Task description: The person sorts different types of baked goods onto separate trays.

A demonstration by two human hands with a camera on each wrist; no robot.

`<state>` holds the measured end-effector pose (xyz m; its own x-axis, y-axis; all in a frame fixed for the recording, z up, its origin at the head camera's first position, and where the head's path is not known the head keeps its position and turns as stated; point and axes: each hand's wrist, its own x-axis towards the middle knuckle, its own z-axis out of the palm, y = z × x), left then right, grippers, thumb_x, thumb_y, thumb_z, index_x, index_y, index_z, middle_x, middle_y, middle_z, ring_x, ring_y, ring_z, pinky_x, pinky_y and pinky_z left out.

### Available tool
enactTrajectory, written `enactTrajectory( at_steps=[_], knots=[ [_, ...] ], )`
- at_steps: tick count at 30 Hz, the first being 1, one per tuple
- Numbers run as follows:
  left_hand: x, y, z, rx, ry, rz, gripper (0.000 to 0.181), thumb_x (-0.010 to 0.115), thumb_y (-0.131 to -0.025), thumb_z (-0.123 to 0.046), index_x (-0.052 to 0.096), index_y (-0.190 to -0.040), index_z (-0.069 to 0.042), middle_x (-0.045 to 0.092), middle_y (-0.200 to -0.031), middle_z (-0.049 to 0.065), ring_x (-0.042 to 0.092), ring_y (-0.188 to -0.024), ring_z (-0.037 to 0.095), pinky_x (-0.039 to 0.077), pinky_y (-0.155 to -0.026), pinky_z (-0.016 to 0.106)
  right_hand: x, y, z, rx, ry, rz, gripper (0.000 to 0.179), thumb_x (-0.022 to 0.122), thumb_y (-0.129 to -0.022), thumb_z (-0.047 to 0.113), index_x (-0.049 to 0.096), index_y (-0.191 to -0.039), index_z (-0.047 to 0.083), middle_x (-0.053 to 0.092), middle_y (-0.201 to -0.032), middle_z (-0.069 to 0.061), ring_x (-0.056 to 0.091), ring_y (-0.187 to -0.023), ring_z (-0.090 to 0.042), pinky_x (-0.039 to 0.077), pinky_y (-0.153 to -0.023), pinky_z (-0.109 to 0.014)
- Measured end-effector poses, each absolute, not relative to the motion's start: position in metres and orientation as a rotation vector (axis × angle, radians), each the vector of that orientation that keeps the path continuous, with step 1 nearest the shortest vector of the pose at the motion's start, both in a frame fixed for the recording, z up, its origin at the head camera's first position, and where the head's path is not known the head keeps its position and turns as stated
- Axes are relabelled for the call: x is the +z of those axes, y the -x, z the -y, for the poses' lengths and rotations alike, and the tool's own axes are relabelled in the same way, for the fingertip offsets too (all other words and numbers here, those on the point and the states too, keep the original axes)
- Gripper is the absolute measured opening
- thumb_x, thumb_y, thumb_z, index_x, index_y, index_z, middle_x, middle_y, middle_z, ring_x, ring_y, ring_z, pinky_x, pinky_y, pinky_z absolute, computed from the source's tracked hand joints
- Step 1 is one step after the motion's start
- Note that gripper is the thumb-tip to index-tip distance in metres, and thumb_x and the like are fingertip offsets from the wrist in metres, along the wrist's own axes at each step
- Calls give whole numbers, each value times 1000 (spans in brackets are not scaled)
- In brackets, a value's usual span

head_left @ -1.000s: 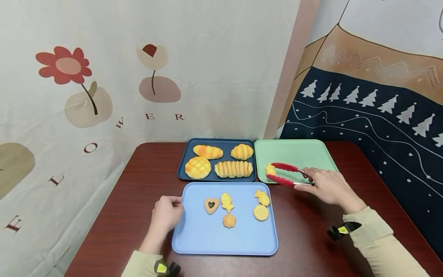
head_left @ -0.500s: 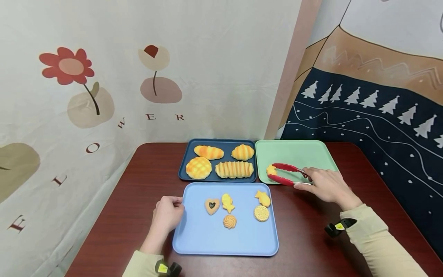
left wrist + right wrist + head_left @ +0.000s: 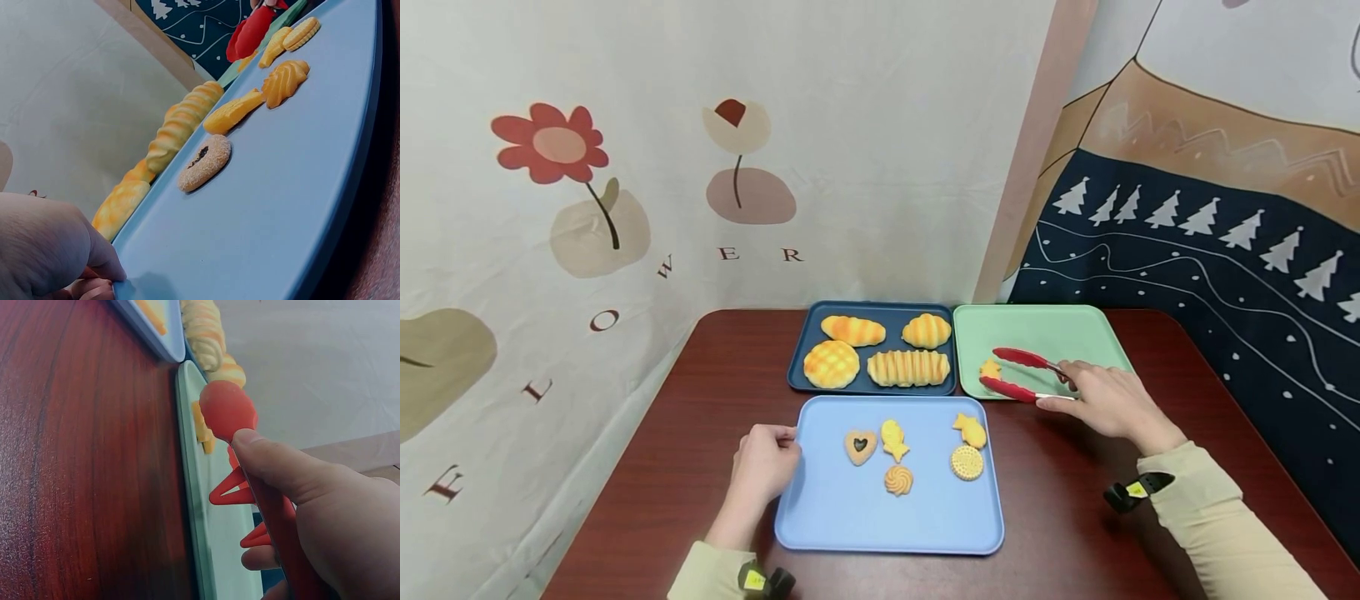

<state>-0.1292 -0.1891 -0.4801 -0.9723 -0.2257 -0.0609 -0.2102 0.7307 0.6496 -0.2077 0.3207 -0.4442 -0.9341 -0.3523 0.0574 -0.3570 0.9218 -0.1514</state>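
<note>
My left hand (image 3: 763, 462) pinches the left rim of the light blue tray (image 3: 940, 517). On that tray lie a heart cookie (image 3: 852, 443), a swirl cookie (image 3: 898, 480), a round cookie (image 3: 966, 462) and two fish-shaped cookies, one near the middle (image 3: 892, 437), one at the right (image 3: 973, 431). My right hand (image 3: 1108, 400) holds red-tipped tongs (image 3: 1011, 389) over the green tray (image 3: 1052, 325), thumb along one arm in the right wrist view. The tongs stand spread. A small yellow cookie (image 3: 989, 367) lies at the tray's front left corner, beside the lower tip.
A dark blue tray (image 3: 891, 311) behind the light blue one bears several bread rolls, among them a long ridged loaf (image 3: 907, 367) and a round bun (image 3: 831, 364). Printed cloth (image 3: 887, 167) hangs behind the brown table (image 3: 722, 375).
The tongs have spread and let go of the yellow cookie, which now rests on the green tray. The upper tip has lifted away from it. My left hand keeps its place.
</note>
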Motion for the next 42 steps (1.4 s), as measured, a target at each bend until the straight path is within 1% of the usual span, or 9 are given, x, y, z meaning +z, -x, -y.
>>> enactTrajectory(
  at_steps=[4,7,14,17,22,25,30,36,42],
  knots=[
    [-480,129,188,-1057,-364,2903,31,64,-93,-7,80,-119,0,78,-104,13,64,-71,20,50,-58,36,-438,201,-313,259,-547,3057,103,59,-89,82,59,-144,-5,72,-117,-15,62,-80,-19,53,-65,-40],
    [-481,129,187,-1013,-351,2903,29,66,-94,-7,80,-118,1,78,-102,13,67,-74,22,53,-60,38,-433,194,-304,270,-566,3051,104,59,-88,84,59,-144,-4,72,-117,-13,62,-81,-19,52,-62,-37],
    [-480,130,185,-957,-316,2912,27,70,-95,-8,79,-117,3,78,-99,14,71,-83,28,57,-68,45,-421,171,-286,260,-636,3039,106,61,-84,86,61,-143,-2,71,-107,-8,56,-71,-13,47,-59,-33],
    [-479,131,185,-951,-304,2917,27,70,-96,-9,79,-117,4,78,-101,15,72,-87,31,58,-71,47,-419,160,-281,229,-658,3034,104,61,-84,86,63,-142,-1,70,-106,-6,55,-68,-11,47,-59,-33],
    [-479,135,187,-959,-279,2910,27,70,-97,-11,78,-117,5,78,-100,15,72,-87,31,57,-74,49,-415,141,-273,165,-707,3032,105,58,-84,87,64,-141,-1,71,-124,-15,67,-78,-17,56,-65,-38],
    [-479,138,189,-966,-275,2905,28,72,-97,-13,78,-118,5,77,-96,14,70,-84,29,56,-72,48,-414,133,-269,153,-739,3039,107,56,-84,89,64,-141,-1,70,-129,-17,70,-82,-20,57,-66,-38],
    [-480,142,190,-946,-281,2909,25,74,-97,-13,79,-115,4,78,-96,14,71,-87,32,56,-76,51,-415,124,-267,136,-768,3036,104,58,-83,89,66,-138,1,71,-126,-13,66,-74,-15,53,-63,-35],
    [-483,145,188,-914,-297,2914,23,73,-97,-11,80,-114,3,77,-107,20,70,-102,42,54,-86,57,-417,120,-269,128,-785,3078,101,59,-83,88,69,-134,1,73,-121,-12,68,-77,-16,56,-67,-36],
    [-486,144,184,-900,-307,2926,25,72,-98,-11,78,-116,6,76,-110,23,68,-109,46,52,-91,62,-416,115,-271,111,-805,3110,99,58,-82,90,71,-132,5,72,-108,-2,51,-63,-5,47,-58,-28]
  ],
)
